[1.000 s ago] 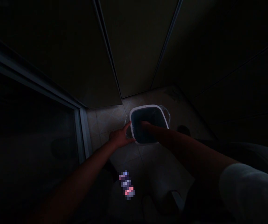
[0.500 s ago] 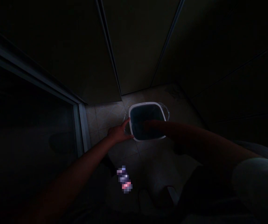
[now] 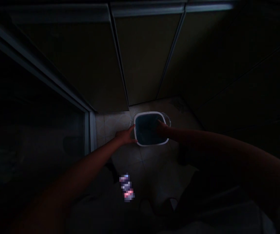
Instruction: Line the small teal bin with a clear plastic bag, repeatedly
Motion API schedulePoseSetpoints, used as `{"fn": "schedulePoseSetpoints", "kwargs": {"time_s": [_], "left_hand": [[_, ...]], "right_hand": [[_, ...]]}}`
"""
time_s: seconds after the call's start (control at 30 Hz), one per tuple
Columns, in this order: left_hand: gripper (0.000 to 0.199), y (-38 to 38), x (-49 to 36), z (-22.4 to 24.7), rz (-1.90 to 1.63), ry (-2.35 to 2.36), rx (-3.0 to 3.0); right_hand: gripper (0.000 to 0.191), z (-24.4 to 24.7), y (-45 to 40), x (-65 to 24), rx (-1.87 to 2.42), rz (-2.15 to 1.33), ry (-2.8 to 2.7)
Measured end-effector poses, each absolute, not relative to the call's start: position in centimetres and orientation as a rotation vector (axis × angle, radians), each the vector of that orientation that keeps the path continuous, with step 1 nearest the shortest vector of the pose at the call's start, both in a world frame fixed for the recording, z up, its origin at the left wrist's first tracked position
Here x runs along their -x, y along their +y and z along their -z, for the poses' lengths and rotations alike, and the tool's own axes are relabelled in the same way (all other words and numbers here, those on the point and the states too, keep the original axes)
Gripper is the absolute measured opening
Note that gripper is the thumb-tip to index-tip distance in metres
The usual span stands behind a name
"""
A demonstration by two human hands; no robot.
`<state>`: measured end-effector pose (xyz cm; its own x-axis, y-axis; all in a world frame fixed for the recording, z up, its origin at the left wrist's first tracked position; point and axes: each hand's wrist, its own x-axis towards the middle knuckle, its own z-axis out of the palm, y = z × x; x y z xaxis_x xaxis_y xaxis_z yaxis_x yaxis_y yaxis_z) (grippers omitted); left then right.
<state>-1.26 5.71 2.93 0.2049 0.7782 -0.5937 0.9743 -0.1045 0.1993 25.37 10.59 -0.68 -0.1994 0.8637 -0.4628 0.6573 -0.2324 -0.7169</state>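
A white-rimmed bucket [image 3: 152,113] with rounded corners stands on the tiled floor. Its inside looks dark blue-green; whether that is liquid is hard to tell in the dimness. My left hand [image 3: 125,136] holds the bucket's left rim, thumb and one finger spread along it. Over the right rim reaches my right hand [image 3: 163,128], down inside the bucket. One of its fingers points toward the far wall, while the others are lost in shadow, so its grip is unclear. A clear loop handle [image 3: 169,120] sticks out on the right.
Panels [image 3: 147,58] with metal edges rise just behind the bucket. A metal door frame [image 3: 89,133] runs along the left. Nearer to me on the floor [image 3: 130,159] lies a bright pixelated patch [image 3: 126,188]. Dim footwear [image 3: 172,204] shows near the bottom.
The view has tilted up, showing the panels' top edges. My right hand has drawn back toward the bucket's right side, and its finger shows more. My left hand stays at the rim.
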Motion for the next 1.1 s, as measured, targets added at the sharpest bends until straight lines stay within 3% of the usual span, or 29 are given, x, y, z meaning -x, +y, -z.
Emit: {"fn": "schedulePoseSetpoints", "kwargs": {"time_s": [0.1, 0.23, 0.3, 0.43, 0.6, 0.7, 0.73, 0.87, 1.0, 1.1], "left_hand": [[0.100, 5.2, 0.9, -4.4, 0.399, 1.655, -2.017], [0.032, 4.8, 0.1, -6.8, 0.022, 1.650, -1.985], [0.018, 4.3, -1.0, -7.4, -0.208, 1.564, -1.867], [0.028, 0.9, -4.2, -6.0, -0.617, 1.499, -1.505], [0.036, -3.7, -6.0, -2.5, -0.815, 1.596, -1.117], [0.027, -3.2, -4.3, -3.5, -0.896, 1.654, -1.068], [0.026, -2.6, -3.6, -4.7, -0.963, 1.660, -1.056], [0.075, -1.4, -1.7, -13.8, -1.374, 1.400, -1.194], [0.100, -4.2, -2.1, -24.6, -1.514, 1.036, -1.496], [0.114, -3.8, -2.4, -27.0, -1.467, 0.961, -1.593]], "right_hand": [[0.047, -3.0, 9.7, -27.6, 1.736, -1.269, -2.132], [0.024, -7.7, 7.6, -30.4, 1.651, -1.049, -2.485], [0.011, -9.6, 5.8, -31.6, 1.625, -0.902, -2.651], [0.027, -11.0, 2.0, -33.2, 1.575, -0.937, -2.667], [0.028, -8.6, 0.9, -34.9, 1.772, -0.892, -2.756], [0.028, -8.0, 2.9, -36.0, 1.877, -0.875, -2.641], [0.031, -8.4, 3.7, -36.3, 1.882, -0.867, -2.549], [0.058, -13.8, 5.0, -36.6, 1.594, -0.802, -2.149], [0.086, -21.1, 3.3, -36.1, 1.179, -0.707, -1.913], [0.100, -22.5, 3.7, -36.6, 1.099, -0.671, -1.831]]}}
